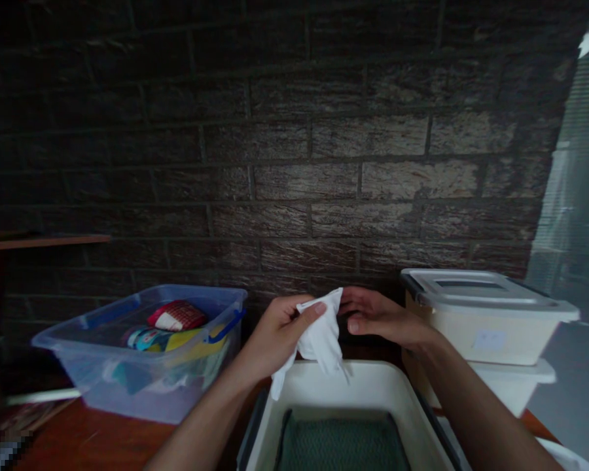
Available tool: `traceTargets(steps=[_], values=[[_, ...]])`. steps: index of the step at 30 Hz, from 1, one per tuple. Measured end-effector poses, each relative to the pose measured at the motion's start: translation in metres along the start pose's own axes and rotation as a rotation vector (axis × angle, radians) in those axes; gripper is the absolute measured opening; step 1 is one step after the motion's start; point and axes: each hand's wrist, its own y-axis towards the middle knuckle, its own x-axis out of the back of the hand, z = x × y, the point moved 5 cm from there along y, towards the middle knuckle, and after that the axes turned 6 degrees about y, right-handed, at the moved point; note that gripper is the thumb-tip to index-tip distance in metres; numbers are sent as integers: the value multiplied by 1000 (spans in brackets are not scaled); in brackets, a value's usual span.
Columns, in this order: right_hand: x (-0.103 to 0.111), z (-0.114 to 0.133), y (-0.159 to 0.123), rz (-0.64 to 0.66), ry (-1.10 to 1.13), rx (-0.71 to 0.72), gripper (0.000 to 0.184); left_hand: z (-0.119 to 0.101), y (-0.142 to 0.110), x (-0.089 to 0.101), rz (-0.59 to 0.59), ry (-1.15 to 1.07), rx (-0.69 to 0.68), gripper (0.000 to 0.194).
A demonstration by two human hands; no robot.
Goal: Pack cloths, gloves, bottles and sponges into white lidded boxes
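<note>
My left hand pinches a white cloth between thumb and fingers, and the cloth hangs in loose folds with narrow ends. On its right side, my right hand has thumb and fingers apart. Its fingertips reach the cloth's edge; whether they touch it I cannot tell. Both hands are above the far rim of a white plastic bin. Inside the bin lies a dark green textured item, whose kind I cannot make out.
To the left, a clear bluish plastic box holds a red-and-white packet and other colourful items. Two stacked lidded bins stand at right. A brick wall rises behind the wooden table. A shelf edge juts in at left.
</note>
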Motion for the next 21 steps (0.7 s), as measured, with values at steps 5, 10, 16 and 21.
traceTargets(steps=[5,10,16,21], values=[[-25,-3,3,111,66,-22,33,5,0,-1,61,-83,82,35],[-10,11,-1,-248,-61,99,40,8,-2,-12,81,-178,136,32],[-4,14,-1,-483,-144,162,48,14,-3,-35,168,-180,106,34],[6,18,-3,-562,-27,244,46,26,1,-27,75,-223,180,38]])
